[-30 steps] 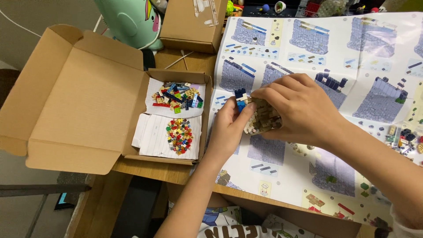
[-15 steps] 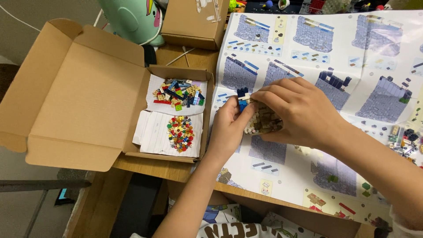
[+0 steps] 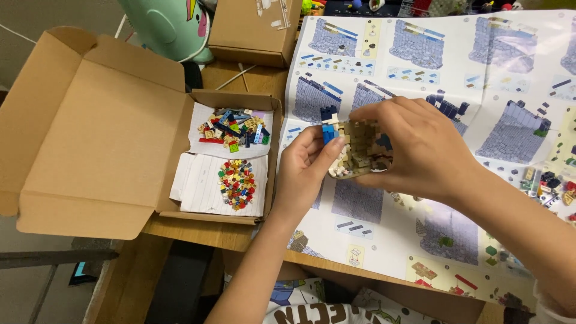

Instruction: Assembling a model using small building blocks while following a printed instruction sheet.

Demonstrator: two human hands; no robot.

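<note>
Tan and blue, the small brick model (image 3: 359,150) sits clasped between the left hand (image 3: 309,165) and right hand (image 3: 414,144) above the instruction sheet (image 3: 456,90) on the counter (image 3: 198,231), likely light, rigid yet apt to snap apart, best held by its sides.

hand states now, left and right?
Left hand: closed on the tan brick model.
Right hand: closed on the same model from the other side.

Wooden table (image 3: 210,231): instruction sheet (image 3: 456,90), open box (image 3: 108,138).
</note>
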